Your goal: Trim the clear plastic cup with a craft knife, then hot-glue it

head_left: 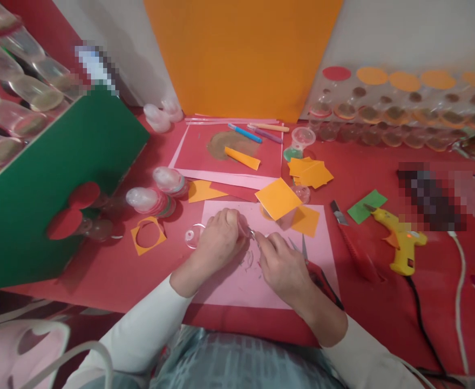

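Observation:
My left hand is closed around a small clear plastic piece, mostly hidden by the fingers. A thin metal-tipped tool is pinched in my right hand, its tip against the plastic's edge; its handle is hidden. Both hands are over a pink sheet, with thin clear scraps lying between them. Scissors lie partly under my right hand, blades pointing away. Beside my left hand is a clear plastic disc.
At right lie a red utility knife and a yellow hot glue gun with a black cord. Orange paper squares are beyond my right hand. Stacked clear cups and a leaning green board stand left.

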Motion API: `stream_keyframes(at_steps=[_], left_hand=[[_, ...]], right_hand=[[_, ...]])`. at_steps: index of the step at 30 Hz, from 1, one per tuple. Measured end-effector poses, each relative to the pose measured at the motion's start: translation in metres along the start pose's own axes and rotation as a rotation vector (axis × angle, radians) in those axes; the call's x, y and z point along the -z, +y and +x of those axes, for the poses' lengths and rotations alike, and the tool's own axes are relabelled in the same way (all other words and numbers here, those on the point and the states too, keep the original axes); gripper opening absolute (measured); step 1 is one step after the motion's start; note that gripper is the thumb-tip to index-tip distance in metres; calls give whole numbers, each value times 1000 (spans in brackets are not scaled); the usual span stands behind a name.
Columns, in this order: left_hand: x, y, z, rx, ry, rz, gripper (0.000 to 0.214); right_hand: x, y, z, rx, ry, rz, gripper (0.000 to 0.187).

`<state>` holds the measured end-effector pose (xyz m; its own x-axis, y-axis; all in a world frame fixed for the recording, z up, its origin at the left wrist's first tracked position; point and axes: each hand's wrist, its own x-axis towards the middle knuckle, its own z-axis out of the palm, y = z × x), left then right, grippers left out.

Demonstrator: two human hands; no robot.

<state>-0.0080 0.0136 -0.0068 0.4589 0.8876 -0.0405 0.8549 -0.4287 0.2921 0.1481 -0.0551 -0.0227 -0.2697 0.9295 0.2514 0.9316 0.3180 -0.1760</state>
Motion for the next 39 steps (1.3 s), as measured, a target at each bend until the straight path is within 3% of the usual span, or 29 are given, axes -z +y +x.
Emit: stream_keyframes(at_steps=[7,14,21,27,31,34,39], left_hand=[[1,-2,0,-41,23,-59,11],[-4,-4,-5,-41,148,-194,15],[6,-7,-6,20,218,-379,38],[9,2,-10,-8,165,-514,44],[8,9,-13,-49,156,-587,39],[4,11,-13,-111,153,-644,36],[-1,13,-13,-183,94,-707,34]], right_hand=[[2,-3,3,4,-29,-58,39],[5,4,0,-34,-35,32,34],[14,14,-6,-53,194,399,28],[11,14,-4,-282,221,760,13],[16,13,3,-469,85,890,12],[19,13,7,-486,-41,925,24],[20,14,11,-515,-82,1006,38]])
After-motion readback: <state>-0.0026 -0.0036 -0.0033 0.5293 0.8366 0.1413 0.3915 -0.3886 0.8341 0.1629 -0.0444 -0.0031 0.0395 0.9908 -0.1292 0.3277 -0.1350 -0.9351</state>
